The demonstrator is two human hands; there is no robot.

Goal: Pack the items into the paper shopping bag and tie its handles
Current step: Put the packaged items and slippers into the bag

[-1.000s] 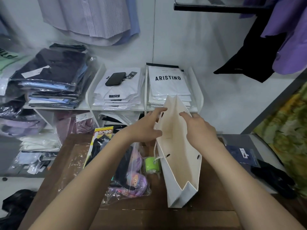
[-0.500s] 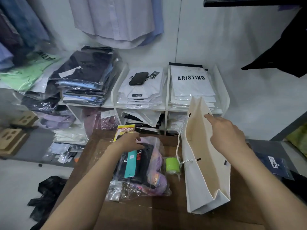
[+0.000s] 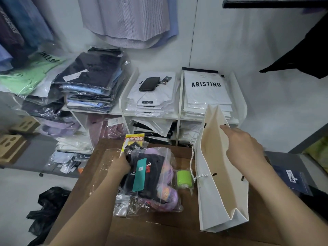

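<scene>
Gripping packet (image 3: 147,174), left hand (image 3: 120,165); right hand (image 3: 243,148) holds bag (image 3: 205,201); shelf pack (image 3: 205,93): ARISTINO.

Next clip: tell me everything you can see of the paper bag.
The bag is white paper, cream inside, standing upright and open-mouthed on the brown table. Its side gussets crease inward, and small dark holes pierce the walls near the rim. A twisted white cord handle hangs down its left outside wall. What shows of its inside is empty. The right hand holds its right wall near the top; the left hand is off it, gripping a plastic packet beside it.
</scene>
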